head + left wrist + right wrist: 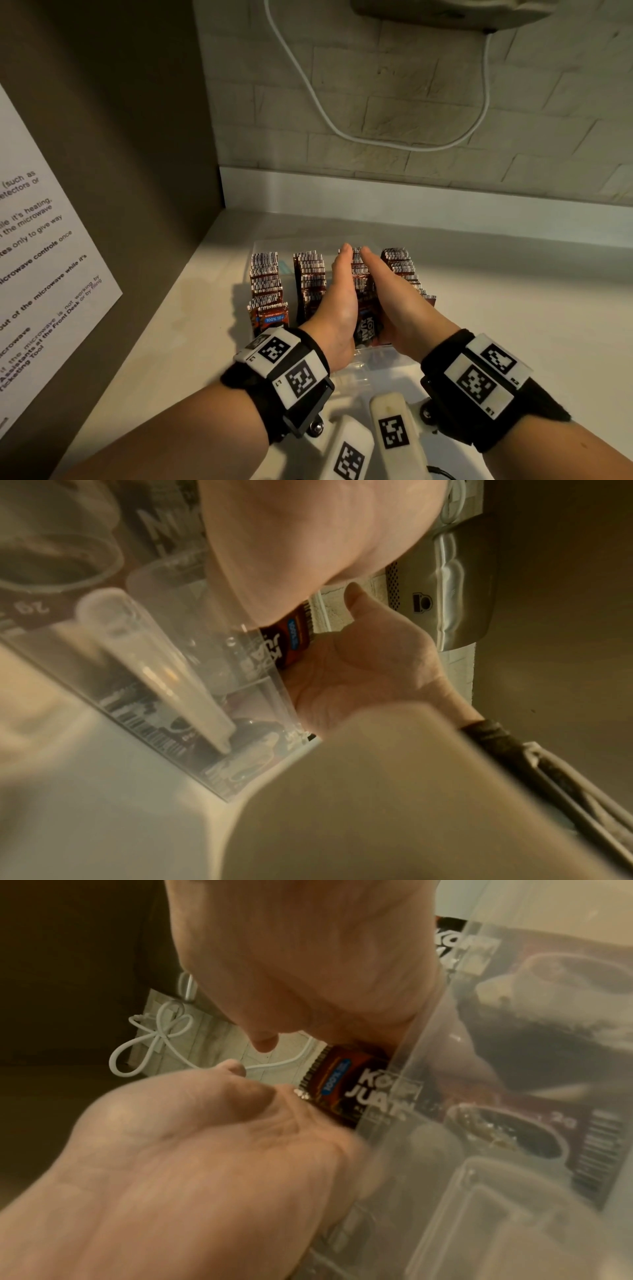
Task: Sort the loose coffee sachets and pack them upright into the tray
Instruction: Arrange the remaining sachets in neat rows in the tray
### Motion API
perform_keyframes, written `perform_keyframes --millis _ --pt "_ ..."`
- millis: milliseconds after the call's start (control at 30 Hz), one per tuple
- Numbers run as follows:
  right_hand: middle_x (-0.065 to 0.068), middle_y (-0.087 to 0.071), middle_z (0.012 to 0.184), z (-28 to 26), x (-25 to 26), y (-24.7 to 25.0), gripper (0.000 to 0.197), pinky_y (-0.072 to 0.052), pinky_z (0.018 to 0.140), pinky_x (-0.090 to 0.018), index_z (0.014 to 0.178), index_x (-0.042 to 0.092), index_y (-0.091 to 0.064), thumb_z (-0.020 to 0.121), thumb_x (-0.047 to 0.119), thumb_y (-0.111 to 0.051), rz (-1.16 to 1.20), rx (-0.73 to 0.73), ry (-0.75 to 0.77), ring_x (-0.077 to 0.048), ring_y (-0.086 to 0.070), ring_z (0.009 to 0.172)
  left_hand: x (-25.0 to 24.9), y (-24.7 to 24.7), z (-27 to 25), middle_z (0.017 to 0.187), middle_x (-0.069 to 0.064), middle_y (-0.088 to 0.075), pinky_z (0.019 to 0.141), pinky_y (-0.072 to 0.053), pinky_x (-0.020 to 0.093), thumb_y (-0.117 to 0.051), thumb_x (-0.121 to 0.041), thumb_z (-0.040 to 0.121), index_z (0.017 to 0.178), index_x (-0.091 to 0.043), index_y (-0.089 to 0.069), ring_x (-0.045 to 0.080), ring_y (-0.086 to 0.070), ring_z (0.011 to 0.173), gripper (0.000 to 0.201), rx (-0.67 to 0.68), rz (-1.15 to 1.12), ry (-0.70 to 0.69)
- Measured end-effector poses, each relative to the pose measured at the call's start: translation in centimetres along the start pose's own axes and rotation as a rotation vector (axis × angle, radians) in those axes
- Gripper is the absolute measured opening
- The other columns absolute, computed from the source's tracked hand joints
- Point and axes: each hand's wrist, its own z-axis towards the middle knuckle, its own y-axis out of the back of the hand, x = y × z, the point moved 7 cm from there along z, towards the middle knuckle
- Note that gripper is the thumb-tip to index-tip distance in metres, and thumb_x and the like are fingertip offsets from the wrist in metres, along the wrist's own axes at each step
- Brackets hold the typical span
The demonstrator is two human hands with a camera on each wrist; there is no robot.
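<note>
Now, fingers: straight and together on both hands, palms facing, flat against the sides of one sachet row.
Left hand (337, 294): along that row's left flank.
Right hand (394, 294): along its right flank, equally near.
Sachet row (359, 277): upright in the tray (376, 359), third of four rows, long axis running away from the person, parallel to the fingers.
Next move, likely: squeeze inward to square it.
</note>
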Motion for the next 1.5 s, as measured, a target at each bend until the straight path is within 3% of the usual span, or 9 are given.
perform_keyframes --millis 333,433,500,667,833,1033,1100,1200,1500 --pt "-0.007 -0.069 0.108 -0.8 0.6 0.4 0.058 -0.056 0.065 -0.033 0.131 0.02 -0.054 0.093 0.061 -0.038 -0.015 -0.011 0.013 -0.019 -0.068 0.089 -1.2 -0.7 -1.5 0.138 0.004 -0.054 0.091 -0.042 0.034 -0.031 -0.065 0.093 0.112 -0.024 -0.056 0.02 -0.053 0.125 0.052 0.012 -0.029 -0.015" --pt "-0.011 -0.064 0.119 -1.1 1.5 0.8 0.057 -0.054 0.079 -0.036 0.138 0.021 -0.043 0.095 0.057 -0.038 -0.008 -0.011 0.071 -0.019 -0.065 0.101 -2.5 -0.9 -2.3 0.103 -0.023 -0.053 0.059 -0.045 0.012 -0.029 -0.058 0.097 0.107 -0.023 -0.047 -0.008 -0.062 0.067 0.041 -0.015 0.055 -0.115" --pt "-0.002 -0.074 0.084 -1.6 2.4 0.9 0.04 -0.054 0.062 -0.023 0.117 0.023 -0.053 0.096 0.053 -0.037 -0.015 -0.027 0.113 -0.009 -0.07 0.075 -3.8 -1.1 -3.0 0.071 -0.022 -0.062 0.039 -0.039 0.005 -0.029 -0.052 0.099 0.109 -0.022 -0.048 -0.013 -0.051 0.042 0.037 -0.007 0.123 -0.191" --pt "-0.006 -0.053 0.136 -2.8 5.1 2.0 0.064 -0.039 0.096 -0.032 0.138 0.014 -0.047 0.091 0.057 -0.043 -0.002 -0.168 0.291 -0.016 -0.05 0.117 -8.2 1.6 -4.1 0.123 -0.006 -0.061 0.093 -0.039 0.021 -0.051 -0.027 0.096 0.106 -0.03 -0.061 0.008 -0.052 0.122 0.014 -0.069 0.199 -0.444" --pt "-0.002 -0.063 0.116 -4.0 6.2 1.4 0.038 -0.044 0.097 -0.033 0.121 0.017 -0.059 0.094 0.042 -0.049 0.071 -0.13 0.434 -0.016 -0.059 0.11 -11.0 7.9 -6.6 0.12 -0.004 -0.065 0.084 -0.038 0.019 -0.056 -0.013 0.092 0.103 -0.027 -0.065 0.004 -0.058 0.11 0.02 -0.33 0.208 -0.698" --pt "0.003 -0.051 0.133 -4.7 4.9 -4.3 0.051 -0.041 0.086 -0.02 0.142 0.023 -0.04 0.093 0.022 -0.054 -0.151 0.059 0.465 -0.009 -0.053 0.107 -5.4 12.4 -5.2 0.147 -0.003 -0.038 0.092 -0.035 0.033 -0.055 -0.004 0.088 0.149 -0.023 -0.03 0.009 -0.038 0.116 0.069 -0.42 0.281 -0.372" --pt "0.002 -0.053 0.122 -4.7 4.3 -6.2 0.057 -0.046 0.072 -0.016 0.146 0.021 -0.032 0.092 0.015 -0.053 -0.256 0.095 0.453 -0.007 -0.052 0.086 -3.6 12.7 -4.6 0.125 0.001 -0.053 0.077 -0.041 0.029 -0.051 0.006 0.087 0.134 -0.019 -0.045 0.013 -0.05 0.104 0.053 -0.383 0.26 -0.31" --pt "-0.002 -0.052 0.102 -4.3 3.7 -8.0 0.047 -0.05 0.093 -0.04 0.137 0.01 -0.037 0.092 0.009 -0.05 -0.416 0.104 0.442 -0.02 -0.055 0.098 -1.6 13.1 -3.8 0.098 0.009 -0.068 0.07 -0.052 0.035 -0.048 0.012 0.083 0.108 -0.019 -0.054 0.023 -0.067 0.089 0.04 -0.347 0.359 -0.253" --pt "-0.01 -0.054 0.097 -4.4 3.8 -9.2 0.043 -0.046 0.07 -0.04 0.133 0.006 -0.034 0.092 0.008 -0.048 -0.595 0.131 0.499 -0.027 -0.055 0.079 0.2 13.3 -2.6 0.121 0.001 -0.062 0.085 -0.054 0.034 -0.05 -0.018 0.098 0.13 -0.036 -0.046 0.014 -0.063 0.104 0.037 -0.34 0.493 -0.235"
